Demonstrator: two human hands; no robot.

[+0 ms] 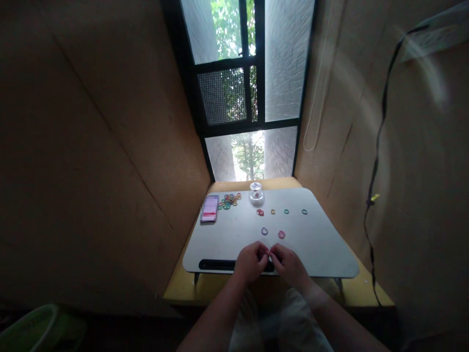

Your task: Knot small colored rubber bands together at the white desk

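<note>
My left hand (252, 260) and my right hand (287, 261) meet near the front edge of the white lap table (227, 239). Both are closed, their fingertips pinching a small pink elastic band (268, 253) that is mostly hidden. Just beyond them lie a purple band (264, 231) and a pink band (281, 234). Farther back is a row with red bands (260, 212), a yellow band (272, 211), a green band (286, 211) and a dark green band (304, 211). A mixed pile of coloured bands (230, 200) sits at the back left.
A clear container (256, 194) stands at the table's back. Beside the pile lies a phone (209, 209). A black slot (217, 265) runs along the front edge, partly under my left hand. Walls flank the table, and a dark cable (377, 156) hangs at the right.
</note>
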